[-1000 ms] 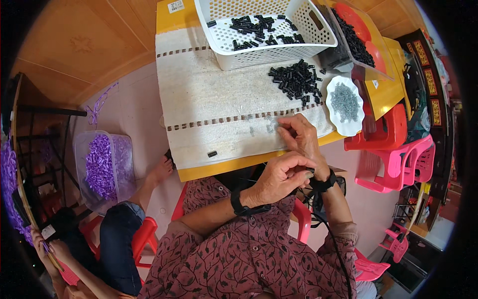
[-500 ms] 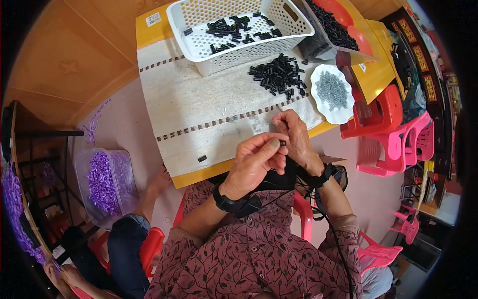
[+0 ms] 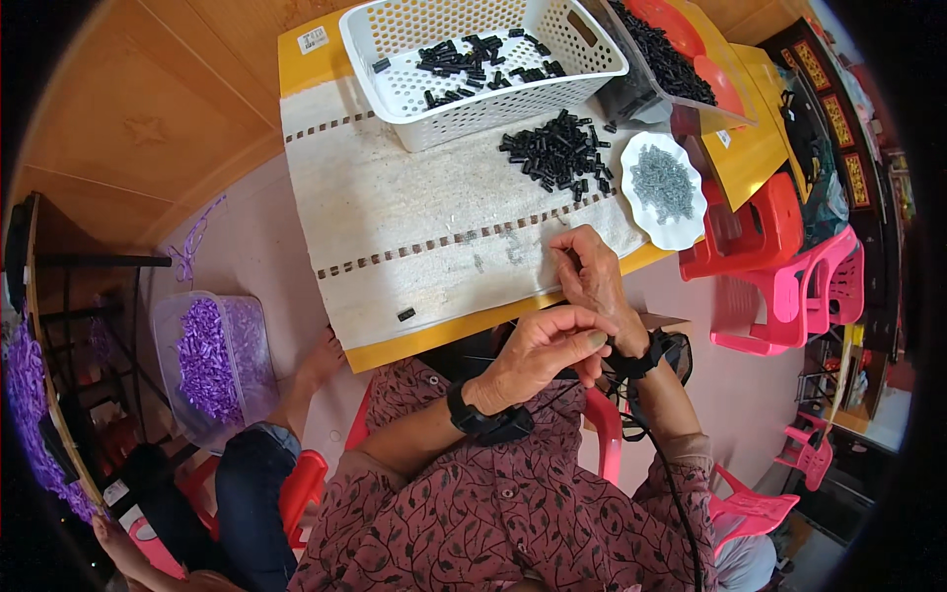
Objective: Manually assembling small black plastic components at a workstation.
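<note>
My left hand is closed, thumb against fingertips, below the table's front edge and close to my right wrist. What it holds, if anything, is hidden. Above it, my right hand is over the cloth edge with thumb and index finger curled together; nothing between them can be made out. Beyond it lies a pile of short black plastic tubes. To its right is a white scalloped plate bearing small transparent grey pieces. One lone black tube rests on the cloth's near left part.
A white perforated basket with black tubes stands at the back, beside a transparent bin of black tubes. A pale cloth covers the yellow table. On the floor left is a tub of purple pieces; red stools stand right. Another person sits lower left.
My left hand has moved right and down toward my right wrist; the black tube seen in its fingers is out of sight. My right hand has shifted slightly right. The view has shifted slightly.
</note>
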The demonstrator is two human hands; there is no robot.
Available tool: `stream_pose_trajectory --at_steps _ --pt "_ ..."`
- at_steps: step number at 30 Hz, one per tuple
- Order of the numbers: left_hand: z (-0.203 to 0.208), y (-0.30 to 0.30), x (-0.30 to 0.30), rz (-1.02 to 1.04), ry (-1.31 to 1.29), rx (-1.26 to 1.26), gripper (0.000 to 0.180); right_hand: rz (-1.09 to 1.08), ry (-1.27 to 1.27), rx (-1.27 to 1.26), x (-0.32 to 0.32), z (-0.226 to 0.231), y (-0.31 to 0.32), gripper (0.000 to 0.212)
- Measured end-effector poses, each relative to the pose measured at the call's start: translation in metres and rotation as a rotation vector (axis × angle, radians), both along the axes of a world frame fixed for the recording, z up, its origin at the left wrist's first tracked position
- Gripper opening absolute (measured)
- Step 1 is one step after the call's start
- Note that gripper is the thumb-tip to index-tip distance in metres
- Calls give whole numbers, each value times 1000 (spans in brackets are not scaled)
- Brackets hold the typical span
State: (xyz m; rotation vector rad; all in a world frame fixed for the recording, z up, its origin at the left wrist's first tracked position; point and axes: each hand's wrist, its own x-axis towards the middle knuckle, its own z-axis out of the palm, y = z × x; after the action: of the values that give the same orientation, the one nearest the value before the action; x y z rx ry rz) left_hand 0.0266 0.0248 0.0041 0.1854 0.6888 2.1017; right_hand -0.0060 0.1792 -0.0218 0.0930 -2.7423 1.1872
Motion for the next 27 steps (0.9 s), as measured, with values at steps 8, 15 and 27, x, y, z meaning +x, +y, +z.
stream_pose_trajectory --at_steps 8,15,27 --pt "-1 -2 -3 -13 38 -6 22 36 1 39 -9 1 -7 15" --pt "-1 -7 -10 58 -5 -42 23 34 32 74 -16 -5 -9 17" --pt "-3 -4 -10 79 -12 -26 22 113 84 123 -18 -10 -7 16"
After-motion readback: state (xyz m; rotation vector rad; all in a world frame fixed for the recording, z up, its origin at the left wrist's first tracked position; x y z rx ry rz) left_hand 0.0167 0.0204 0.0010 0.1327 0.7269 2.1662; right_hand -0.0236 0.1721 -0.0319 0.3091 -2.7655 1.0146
